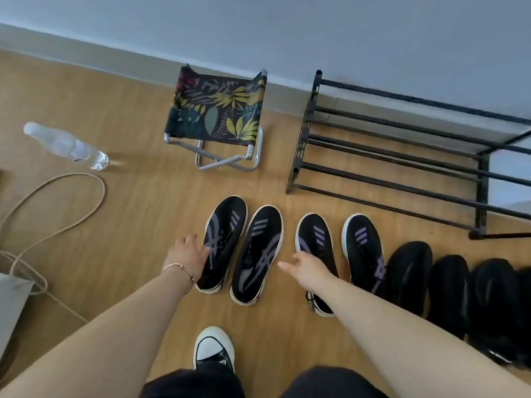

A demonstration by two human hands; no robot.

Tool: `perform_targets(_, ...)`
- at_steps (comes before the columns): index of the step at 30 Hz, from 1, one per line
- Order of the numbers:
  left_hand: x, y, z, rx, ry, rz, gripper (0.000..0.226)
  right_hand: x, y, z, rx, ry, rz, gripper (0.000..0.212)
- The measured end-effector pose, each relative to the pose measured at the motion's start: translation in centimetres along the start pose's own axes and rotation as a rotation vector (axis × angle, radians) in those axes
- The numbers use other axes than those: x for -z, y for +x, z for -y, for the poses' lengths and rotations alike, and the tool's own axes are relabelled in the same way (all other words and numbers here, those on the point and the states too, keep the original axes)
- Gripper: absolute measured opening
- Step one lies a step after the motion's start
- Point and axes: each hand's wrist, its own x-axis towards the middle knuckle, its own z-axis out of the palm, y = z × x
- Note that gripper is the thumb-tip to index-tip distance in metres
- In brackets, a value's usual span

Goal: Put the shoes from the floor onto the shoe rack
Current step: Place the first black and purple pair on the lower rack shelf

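Several black shoes stand in a row on the wooden floor. The two on the left have grey stripes: the leftmost shoe and the one beside it. Two shoes with purple stripes follow, one and another, then three plain black shoes at the right. My left hand touches the leftmost shoe's left edge with fingers spread. My right hand hovers over the first purple-striped shoe, fingers apart, holding nothing. The black metal shoe rack stands at the wall, upper right, with bare shelves.
A folding stool with a leaf-print seat stands left of the rack. A plastic water bottle stands on the floor at the left, with a looped beige cord near it. My own sneaker is at the bottom centre.
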Motion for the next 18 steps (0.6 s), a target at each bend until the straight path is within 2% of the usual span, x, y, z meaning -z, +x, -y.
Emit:
perform_targets(7, -7.4, 5.9, 1.9, 0.166, -0.238, 0.026, 0.053, -4.2, 7.5, -3.5, -0.05, 0.266, 0.089, 0.077)
perform_targets(13, -10.3, 6.0, 3.1, 0.227, -0.511, -0.056, 0.037, -5.6, 9.5, -3.4, -0.003, 0.463, 0.091, 0.046)
perform_targets(18, -11.0, 3.8, 3.7, 0.239, -0.697, -0.074, 0.033, -5.2, 9.0, -3.7, 0.052, 0.488, 0.027, 0.036)
